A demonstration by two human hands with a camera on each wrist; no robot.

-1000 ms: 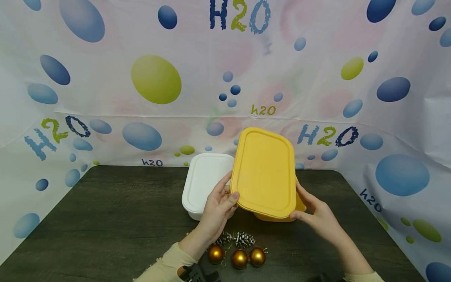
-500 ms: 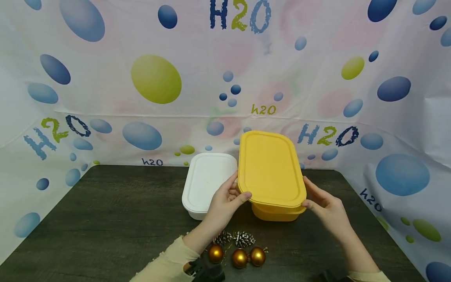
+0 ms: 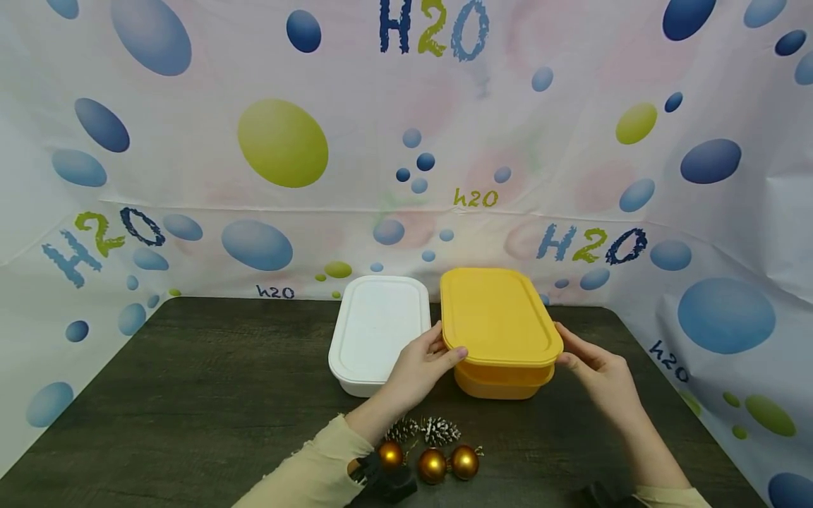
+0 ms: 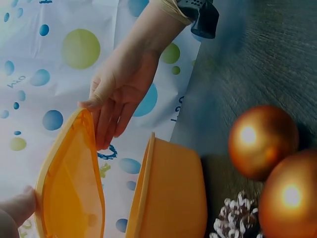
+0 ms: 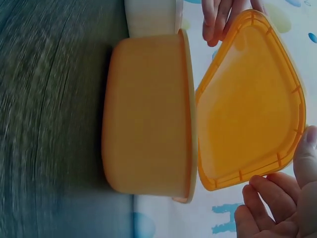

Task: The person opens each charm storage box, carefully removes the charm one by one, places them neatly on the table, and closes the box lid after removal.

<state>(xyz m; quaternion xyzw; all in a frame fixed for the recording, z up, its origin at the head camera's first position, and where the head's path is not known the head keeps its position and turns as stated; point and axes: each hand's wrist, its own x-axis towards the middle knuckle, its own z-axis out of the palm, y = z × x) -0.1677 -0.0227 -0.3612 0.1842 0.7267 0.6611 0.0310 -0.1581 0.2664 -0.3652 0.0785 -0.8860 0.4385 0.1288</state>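
Note:
Between my two hands is a yellow lid [image 3: 498,317], tilted above a yellow plastic container [image 3: 502,382] that stands on the table. My left hand [image 3: 422,363] pinches the lid's near left corner, thumb on top. At the near right corner my right hand [image 3: 600,374] pinches its edge between thumb and fingers. In the right wrist view the lid's underside [image 5: 252,104] faces the container's rim, with a gap at the near side. What the container holds is hidden.
A white lidded container [image 3: 379,331] stands just left of the yellow one. Nearer me lie several golden baubles [image 3: 432,466] and snowy pinecones [image 3: 440,431], partly behind my left wrist. A printed backdrop [image 3: 406,141] rises behind the dark table [image 3: 190,395].
Both hands have brought the yellow lid down and to the right, and it has become flatter over the yellow container. The white container and the ornaments have stayed put.

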